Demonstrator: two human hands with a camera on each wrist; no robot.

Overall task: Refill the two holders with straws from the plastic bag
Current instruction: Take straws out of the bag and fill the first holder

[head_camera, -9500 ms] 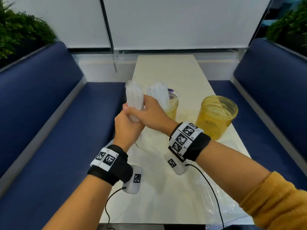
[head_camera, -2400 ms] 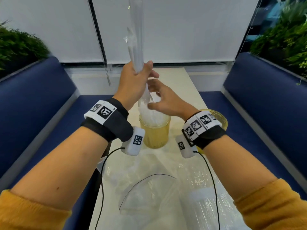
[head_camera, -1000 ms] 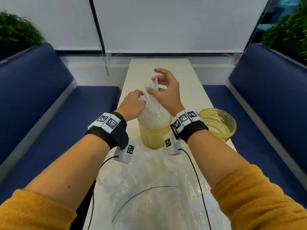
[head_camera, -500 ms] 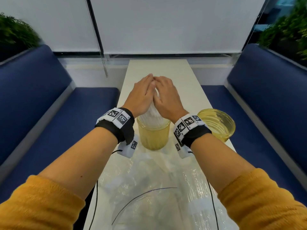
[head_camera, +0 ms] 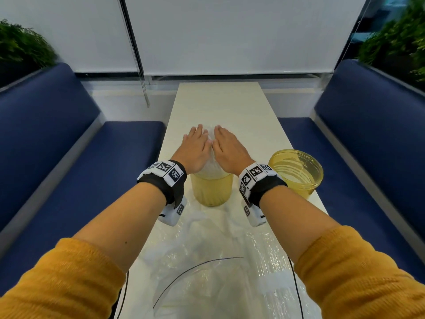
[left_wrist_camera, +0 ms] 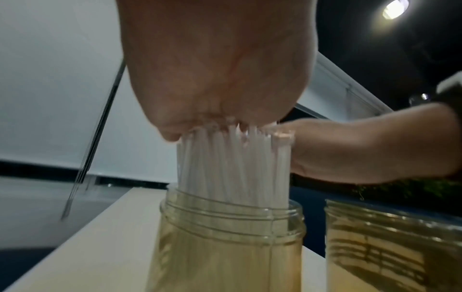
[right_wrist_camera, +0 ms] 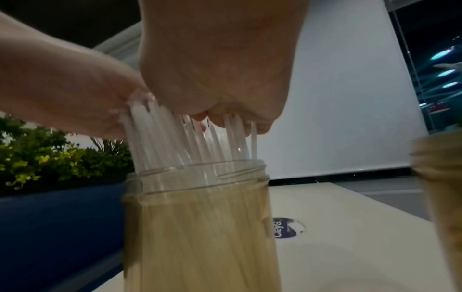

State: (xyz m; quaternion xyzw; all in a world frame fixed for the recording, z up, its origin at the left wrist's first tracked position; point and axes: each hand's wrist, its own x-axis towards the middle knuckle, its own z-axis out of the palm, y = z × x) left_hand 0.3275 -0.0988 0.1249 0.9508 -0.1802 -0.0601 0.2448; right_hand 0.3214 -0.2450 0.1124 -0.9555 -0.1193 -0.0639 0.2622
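Observation:
A yellow see-through holder (head_camera: 211,191) (left_wrist_camera: 225,247) (right_wrist_camera: 197,227) stands mid-table, packed with white straws (left_wrist_camera: 233,168) (right_wrist_camera: 190,146) that stick up above its rim. Both hands lie flat on the straw tops, fingers straight and side by side: my left hand (head_camera: 196,147) (left_wrist_camera: 215,65) on the left half, my right hand (head_camera: 228,149) (right_wrist_camera: 217,65) on the right half. A second yellow holder (head_camera: 296,171) (left_wrist_camera: 395,247) (right_wrist_camera: 440,187) stands to the right with nothing visible in it. The clear plastic bag (head_camera: 220,268) lies crumpled on the near table.
The narrow white table (head_camera: 220,104) runs away from me between two blue benches (head_camera: 69,157) (head_camera: 368,139). A round purple sticker (right_wrist_camera: 285,230) lies on the table behind the filled holder. Black wrist cables (head_camera: 197,269) cross the bag.
A second ago my hands were gathering loose straw tips above the holder. They have since flattened and come down onto the straw tops. The earlier long empty wrapper is out of hand.

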